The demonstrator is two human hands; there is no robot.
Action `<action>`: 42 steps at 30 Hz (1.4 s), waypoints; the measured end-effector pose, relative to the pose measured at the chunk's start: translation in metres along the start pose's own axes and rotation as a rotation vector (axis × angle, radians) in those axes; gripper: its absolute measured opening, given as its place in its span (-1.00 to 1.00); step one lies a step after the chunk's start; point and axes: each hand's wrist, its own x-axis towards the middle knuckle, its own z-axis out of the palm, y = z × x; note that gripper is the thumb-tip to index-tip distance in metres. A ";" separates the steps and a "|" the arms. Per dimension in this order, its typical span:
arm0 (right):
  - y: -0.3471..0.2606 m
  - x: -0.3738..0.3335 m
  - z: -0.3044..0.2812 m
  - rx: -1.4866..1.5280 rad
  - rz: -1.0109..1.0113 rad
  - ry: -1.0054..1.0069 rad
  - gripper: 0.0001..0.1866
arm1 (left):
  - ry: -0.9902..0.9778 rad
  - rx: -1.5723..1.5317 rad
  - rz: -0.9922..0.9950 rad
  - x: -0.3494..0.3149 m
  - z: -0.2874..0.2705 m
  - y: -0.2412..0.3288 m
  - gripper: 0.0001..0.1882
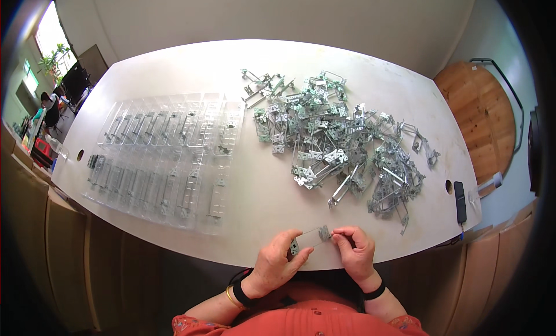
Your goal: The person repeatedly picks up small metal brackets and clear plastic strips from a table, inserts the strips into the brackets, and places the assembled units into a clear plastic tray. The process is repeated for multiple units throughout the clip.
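Note:
Close to the table's front edge I hold a small metal bracket frame (323, 233), made of two grey end plates joined by thin rods. My left hand (278, 261) closes around its left plate with thumb and fingers. At the other end, my right hand (354, 252) pinches the tip beside the right plate; whatever tiny piece sits between those fingertips is too small to name. Beyond my hands lies a large heap of similar metal bracket frames (324, 127), tangled together. To the left, clear plastic trays (234, 162) carry more of these frames in long compartments.
The white table (263, 203) curves along its front edge. A black handheld device (460, 202) lies at its right end, near a cable hole (449, 186). A round wooden board (478, 113) leans by the right wall. Far left, another person (51, 107) sits in the background.

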 end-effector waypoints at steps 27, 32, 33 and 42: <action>0.000 -0.001 0.000 -0.007 -0.005 0.006 -0.93 | 0.016 -0.044 -0.017 -0.002 0.003 -0.002 -0.54; -0.002 -0.002 -0.002 -0.013 0.018 -0.001 -0.93 | 0.017 -0.040 -0.007 -0.002 0.002 -0.003 -0.54; -0.002 -0.002 -0.002 -0.005 0.026 -0.001 -0.93 | 0.020 -0.042 -0.003 -0.002 0.002 -0.004 -0.54; 0.000 -0.004 -0.003 -0.003 0.049 -0.016 -0.93 | 0.013 -0.050 -0.017 -0.003 0.002 -0.003 -0.54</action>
